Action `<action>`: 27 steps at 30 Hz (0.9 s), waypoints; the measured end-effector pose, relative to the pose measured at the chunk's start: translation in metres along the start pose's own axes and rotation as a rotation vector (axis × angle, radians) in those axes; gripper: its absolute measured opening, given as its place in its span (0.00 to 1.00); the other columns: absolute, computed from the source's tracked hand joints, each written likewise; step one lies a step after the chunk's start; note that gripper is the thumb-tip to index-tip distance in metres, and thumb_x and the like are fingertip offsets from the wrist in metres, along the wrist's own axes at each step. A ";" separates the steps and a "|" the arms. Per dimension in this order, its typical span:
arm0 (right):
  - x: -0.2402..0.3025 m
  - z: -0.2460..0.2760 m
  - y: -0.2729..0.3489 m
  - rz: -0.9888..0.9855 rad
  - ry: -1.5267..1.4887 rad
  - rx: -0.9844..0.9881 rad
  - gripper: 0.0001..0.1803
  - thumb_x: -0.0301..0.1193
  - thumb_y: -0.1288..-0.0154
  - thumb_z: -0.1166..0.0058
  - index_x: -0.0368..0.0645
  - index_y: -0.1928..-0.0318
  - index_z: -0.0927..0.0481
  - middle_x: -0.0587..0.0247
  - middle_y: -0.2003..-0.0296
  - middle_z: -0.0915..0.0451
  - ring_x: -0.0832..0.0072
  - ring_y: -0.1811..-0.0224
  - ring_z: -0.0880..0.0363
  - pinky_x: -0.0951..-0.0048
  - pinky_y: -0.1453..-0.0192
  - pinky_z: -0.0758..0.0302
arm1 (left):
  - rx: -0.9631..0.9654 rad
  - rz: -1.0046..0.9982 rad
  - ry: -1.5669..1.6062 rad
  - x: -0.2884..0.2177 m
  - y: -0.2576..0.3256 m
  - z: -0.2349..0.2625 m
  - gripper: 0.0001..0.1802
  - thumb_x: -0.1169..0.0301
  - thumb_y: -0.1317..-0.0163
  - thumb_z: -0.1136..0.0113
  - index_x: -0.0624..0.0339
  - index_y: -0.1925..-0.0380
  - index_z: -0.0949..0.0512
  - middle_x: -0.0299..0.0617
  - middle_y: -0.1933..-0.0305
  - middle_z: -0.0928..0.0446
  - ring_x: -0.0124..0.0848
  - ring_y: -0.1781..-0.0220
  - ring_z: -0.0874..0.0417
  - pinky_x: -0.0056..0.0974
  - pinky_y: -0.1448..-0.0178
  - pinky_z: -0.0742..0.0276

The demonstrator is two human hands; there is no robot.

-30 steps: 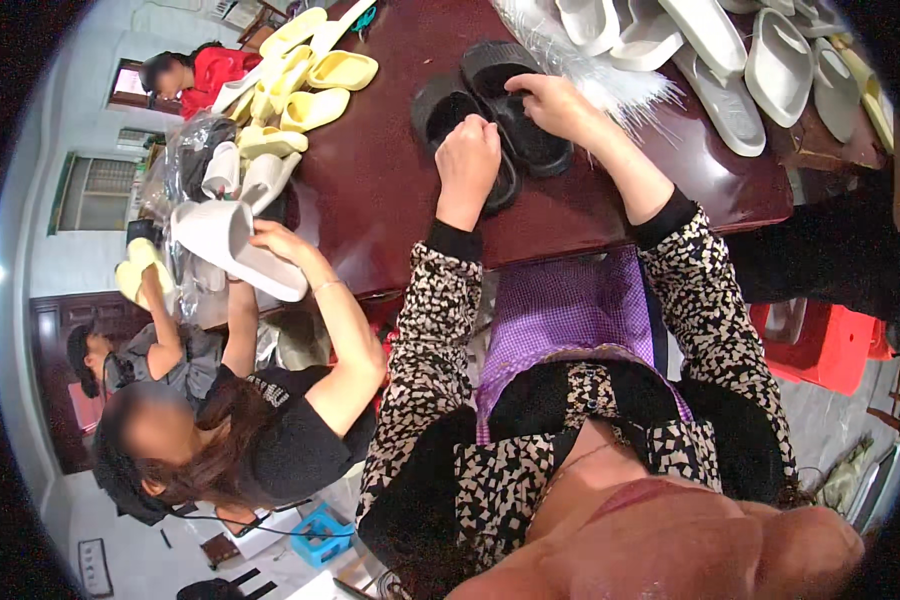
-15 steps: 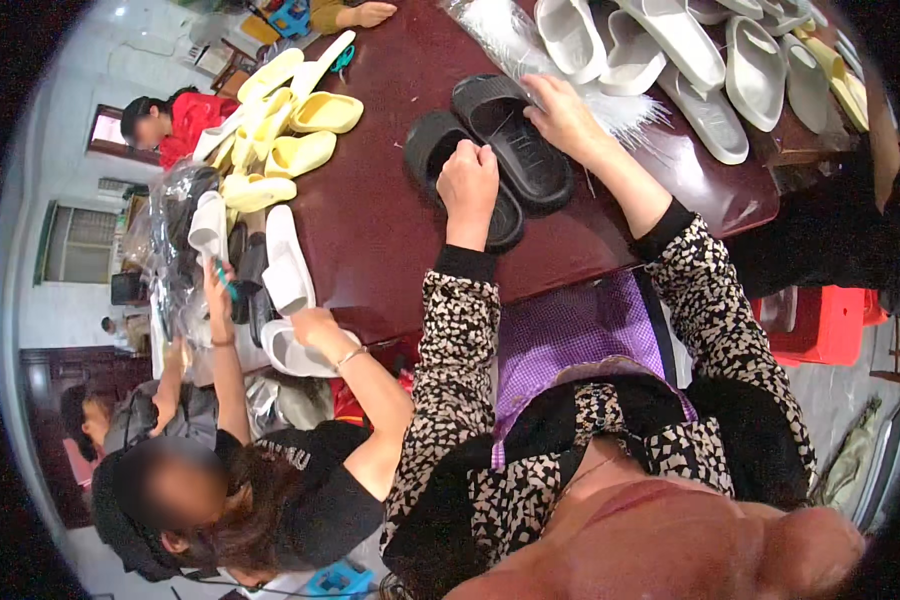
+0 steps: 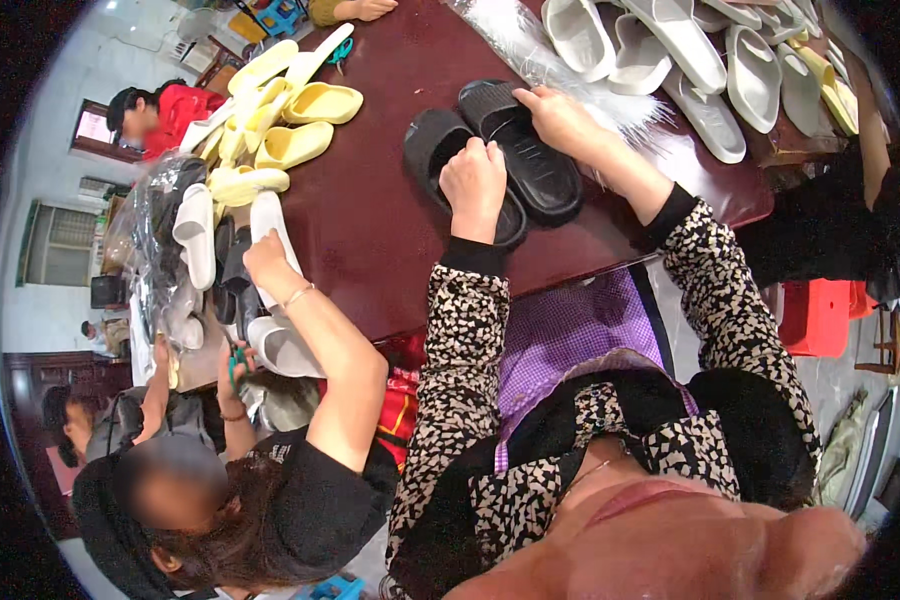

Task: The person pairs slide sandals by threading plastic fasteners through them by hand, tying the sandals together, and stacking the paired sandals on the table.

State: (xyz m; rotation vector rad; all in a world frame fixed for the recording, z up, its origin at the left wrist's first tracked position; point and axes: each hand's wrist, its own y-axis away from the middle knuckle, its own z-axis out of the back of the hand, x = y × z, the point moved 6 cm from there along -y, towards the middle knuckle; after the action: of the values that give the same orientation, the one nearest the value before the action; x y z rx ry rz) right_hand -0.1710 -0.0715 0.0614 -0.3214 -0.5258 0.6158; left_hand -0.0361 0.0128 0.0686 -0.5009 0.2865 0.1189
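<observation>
Two black slippers (image 3: 510, 160) lie side by side on the dark table (image 3: 370, 230), long axes running far-left to near-right; left hand (image 3: 473, 180) fisted on the near one, right hand (image 3: 560, 120) gripping the far one's rim.

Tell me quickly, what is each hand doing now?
Left hand: closed on the nearer black slipper.
Right hand: gripping the farther black slipper.

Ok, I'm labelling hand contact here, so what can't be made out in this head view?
- Left hand: its fingers curl over the left black slipper, hiding the fingertips and the grip.
- Right hand: its palm side against the right black slipper is hidden by the hand itself.
- Pale slippers: cut off by the top edge.
- Clear plastic bag: contents indistinct under glare.
</observation>
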 end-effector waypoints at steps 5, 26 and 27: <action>-0.011 0.018 -0.031 0.115 -0.273 0.090 0.15 0.26 0.44 0.53 0.41 0.56 0.22 0.52 0.62 0.20 0.59 0.60 0.21 0.64 0.53 0.26 | -0.008 -0.023 0.015 0.006 -0.003 0.005 0.16 0.59 0.42 0.48 0.61 0.79 0.27 0.52 0.76 0.22 0.51 0.71 0.21 0.51 0.66 0.26; -0.023 0.018 -0.081 0.018 0.116 0.385 0.17 0.38 0.53 0.47 0.34 0.72 0.19 0.43 0.69 0.21 0.53 0.63 0.22 0.59 0.57 0.26 | -0.008 -0.106 0.010 -0.068 0.028 0.014 0.16 0.61 0.41 0.49 0.62 0.80 0.28 0.54 0.77 0.23 0.51 0.74 0.22 0.51 0.69 0.27; -0.023 0.018 -0.082 0.003 0.080 0.341 0.16 0.36 0.54 0.47 0.34 0.72 0.19 0.44 0.69 0.21 0.54 0.64 0.21 0.60 0.58 0.26 | -0.005 -0.111 0.010 -0.066 0.027 0.013 0.16 0.61 0.41 0.49 0.62 0.80 0.28 0.54 0.77 0.23 0.51 0.74 0.22 0.51 0.69 0.27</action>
State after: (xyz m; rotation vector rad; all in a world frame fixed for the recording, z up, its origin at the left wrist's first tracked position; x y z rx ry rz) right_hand -0.1589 -0.1472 0.1034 -0.0243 -0.3357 0.6798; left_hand -0.1010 0.0402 0.0871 -0.5218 0.2677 0.0096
